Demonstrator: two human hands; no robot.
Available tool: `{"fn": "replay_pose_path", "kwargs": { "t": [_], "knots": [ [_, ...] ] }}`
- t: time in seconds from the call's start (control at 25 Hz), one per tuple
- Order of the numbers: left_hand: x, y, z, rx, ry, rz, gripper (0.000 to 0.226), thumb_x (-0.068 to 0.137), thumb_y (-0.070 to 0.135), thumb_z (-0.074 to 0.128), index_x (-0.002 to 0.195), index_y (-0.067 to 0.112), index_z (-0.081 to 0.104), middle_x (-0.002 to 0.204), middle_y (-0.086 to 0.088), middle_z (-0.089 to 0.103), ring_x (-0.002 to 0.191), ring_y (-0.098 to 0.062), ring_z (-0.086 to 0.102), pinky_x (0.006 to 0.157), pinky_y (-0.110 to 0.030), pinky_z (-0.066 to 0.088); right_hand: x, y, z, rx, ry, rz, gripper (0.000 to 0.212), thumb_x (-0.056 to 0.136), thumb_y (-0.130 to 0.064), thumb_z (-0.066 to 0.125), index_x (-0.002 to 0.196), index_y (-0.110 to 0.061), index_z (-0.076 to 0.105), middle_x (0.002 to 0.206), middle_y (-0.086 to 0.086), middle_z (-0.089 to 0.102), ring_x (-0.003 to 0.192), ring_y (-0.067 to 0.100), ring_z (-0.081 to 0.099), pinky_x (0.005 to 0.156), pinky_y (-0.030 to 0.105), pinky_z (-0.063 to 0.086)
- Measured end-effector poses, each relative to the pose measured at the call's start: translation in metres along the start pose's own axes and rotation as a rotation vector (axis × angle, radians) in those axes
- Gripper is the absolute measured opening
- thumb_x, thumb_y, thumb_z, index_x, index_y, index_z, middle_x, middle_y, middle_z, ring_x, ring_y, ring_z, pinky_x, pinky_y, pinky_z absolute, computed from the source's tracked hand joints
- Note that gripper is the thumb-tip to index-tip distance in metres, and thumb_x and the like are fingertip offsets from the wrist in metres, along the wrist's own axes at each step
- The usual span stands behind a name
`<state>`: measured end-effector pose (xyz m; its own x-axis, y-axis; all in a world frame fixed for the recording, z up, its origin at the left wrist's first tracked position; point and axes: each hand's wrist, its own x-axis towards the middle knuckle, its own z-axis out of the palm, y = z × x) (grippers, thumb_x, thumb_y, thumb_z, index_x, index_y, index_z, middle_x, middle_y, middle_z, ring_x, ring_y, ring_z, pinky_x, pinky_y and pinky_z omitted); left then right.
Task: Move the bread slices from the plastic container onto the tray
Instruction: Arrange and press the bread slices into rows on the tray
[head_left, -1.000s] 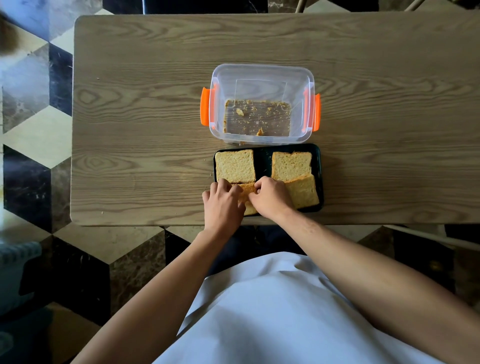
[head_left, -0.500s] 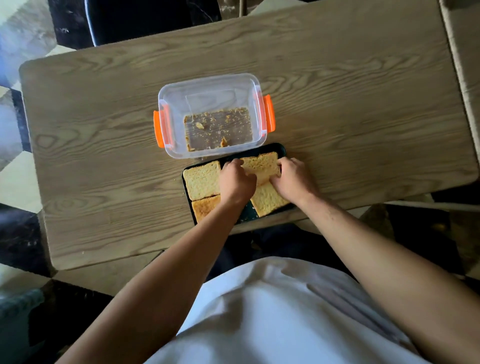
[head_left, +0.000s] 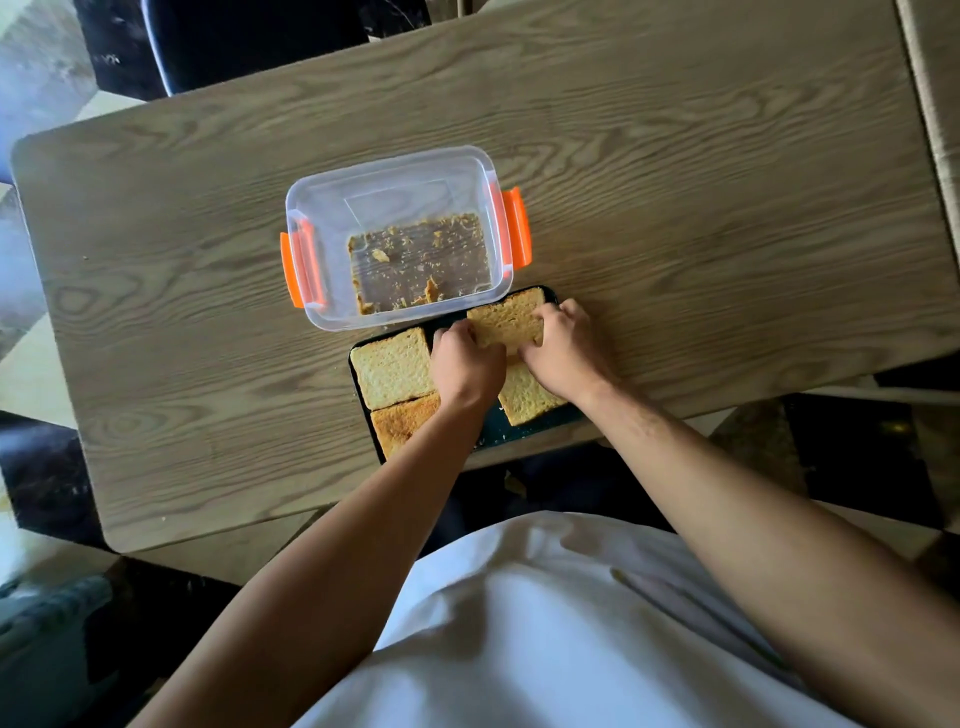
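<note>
Four slices show on the tray (head_left: 535, 422), and I read them from the left. Out on the left of the table (head_left: 208, 260) there is only bare wood, so nothing there needs my attention. Next comes the container (head_left: 311, 208), clear with orange clips, sitting just behind the tray; only crumbs and a few scraps lie on its floor, so I judge the moving itself done. The tray sits at the near edge of the table, touching or almost touching the container, which keeps each carry short. On its left side a pale slice (head_left: 392, 366) lies flat, with a browner slice (head_left: 402, 422) just in front of it, the two edge to edge so that they share the space without stacking. My left hand (head_left: 467, 364) is curled on the left edge of the far right slice (head_left: 511, 319), fingers narrow and pinching it; my right hand (head_left: 563, 348) grips the opposite edge the same way. I hold it from both sides, I think, to square it in the back corner without tearing soft bread. In front of it a fourth slice (head_left: 524, 397) lies partly under my hands, and I cannot tell whether the two overlap. What remains, as I judge it, is to settle this slice and let go.
</note>
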<state>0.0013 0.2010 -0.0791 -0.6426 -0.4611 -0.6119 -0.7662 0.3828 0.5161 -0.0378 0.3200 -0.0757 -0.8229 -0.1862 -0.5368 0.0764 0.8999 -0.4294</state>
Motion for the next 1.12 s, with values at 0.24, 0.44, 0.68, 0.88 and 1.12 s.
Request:
{"fn": "replay_pose_path", "kwargs": {
  "t": [0.24,0.44,0.68,0.88,1.12],
  "knots": [
    [-0.003,0.002,0.004,-0.041,0.014,0.025,0.010,0.073,0.008,0.062,0.083,0.007,0.060,0.097,-0.021,0.067,0.091,-0.039,0.061,0.068,-0.032,0.044,0.003,0.001,0.000,-0.012,0.023,-0.030,0.049,0.088,-0.032,0.068,0.126,-0.002,0.060,0.125,0.018,0.054,0.113,0.034,0.056,0.096,0.043,0.049],
    [-0.011,-0.008,0.000,-0.064,0.099,-0.002,0.033,0.078,0.007,0.063,0.111,0.008,0.064,0.106,-0.011,0.064,0.088,-0.022,0.056,0.080,-0.033,0.049,-0.013,0.015,0.002,0.064,0.118,-0.053,0.044,0.087,-0.018,0.072,0.127,-0.003,0.060,0.121,0.015,0.054,0.093,0.020,0.054,0.072,0.024,0.041],
    [-0.032,-0.028,0.002,-0.146,0.055,-0.084,0.016,0.082,0.012,0.066,0.098,0.011,0.069,0.091,-0.004,0.073,0.082,-0.018,0.068,0.073,-0.033,0.059,-0.033,0.046,0.003,0.142,0.060,-0.038,0.043,0.085,-0.010,0.070,0.127,-0.007,0.059,0.116,0.014,0.057,0.086,0.022,0.058,0.066,0.021,0.041],
    [-0.043,-0.035,0.011,-0.127,0.034,-0.109,0.020,0.083,0.015,0.065,0.102,0.011,0.071,0.092,-0.002,0.072,0.086,-0.018,0.068,0.079,-0.035,0.060,-0.037,0.049,0.009,0.149,0.055,-0.005,0.045,0.083,-0.015,0.070,0.126,-0.010,0.059,0.114,0.012,0.059,0.091,0.027,0.063,0.076,0.030,0.048],
    [-0.047,-0.041,0.013,-0.091,0.006,-0.046,0.032,0.086,0.019,0.063,0.115,0.009,0.071,0.095,-0.006,0.077,0.086,-0.020,0.071,0.077,-0.031,0.058,-0.049,0.043,0.017,0.006,0.093,-0.071,0.039,0.084,-0.016,0.068,0.121,-0.007,0.062,0.117,0.013,0.055,0.093,0.029,0.060,0.070,0.031,0.047]
  ]
}}
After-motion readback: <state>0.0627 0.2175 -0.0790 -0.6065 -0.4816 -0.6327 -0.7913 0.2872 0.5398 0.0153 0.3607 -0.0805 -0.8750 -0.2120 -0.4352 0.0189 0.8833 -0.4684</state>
